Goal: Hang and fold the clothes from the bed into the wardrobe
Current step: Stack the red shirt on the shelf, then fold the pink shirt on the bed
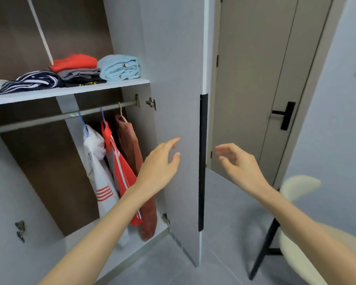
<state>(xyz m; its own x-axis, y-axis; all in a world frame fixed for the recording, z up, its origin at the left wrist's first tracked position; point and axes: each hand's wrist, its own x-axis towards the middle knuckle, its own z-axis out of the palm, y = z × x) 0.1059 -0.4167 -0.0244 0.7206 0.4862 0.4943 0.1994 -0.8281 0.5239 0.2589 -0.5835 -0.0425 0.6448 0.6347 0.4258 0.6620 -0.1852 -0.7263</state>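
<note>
In front of the open wardrobe point(14, 182), both my hands are raised on either side of the edge of its right door point(177, 79), which stands swung outward. My left hand point(159, 161) is on the inner side of the door, its fingers point(171, 141) stretched out and slightly spread, gripping nothing; whether the tips touch the panel I cannot tell. My right hand point(237, 163) is on the outer side, just past the black handle strip point(202, 161), with its fingers loosely curved and likewise empty. The clothes lie in two places inside. On the shelf point(70, 91) sit folded pieces: a navy striped garment point(33, 81), then a stack with a red piece point(74, 62) over a grey one point(78, 74) over a black one point(84, 81), and a light blue towel point(119, 67) at the right end. Below, on the rail point(49, 118), three items hang side by side on hangers: a white garment with red stripes point(99, 171), a red garment with white stripes point(119, 165), and a brown towel-like piece point(132, 145) nearest the door. Behind the wardrobe door stands a room door point(255, 79), and a cream chair point(296, 254) is at lower right.
</note>
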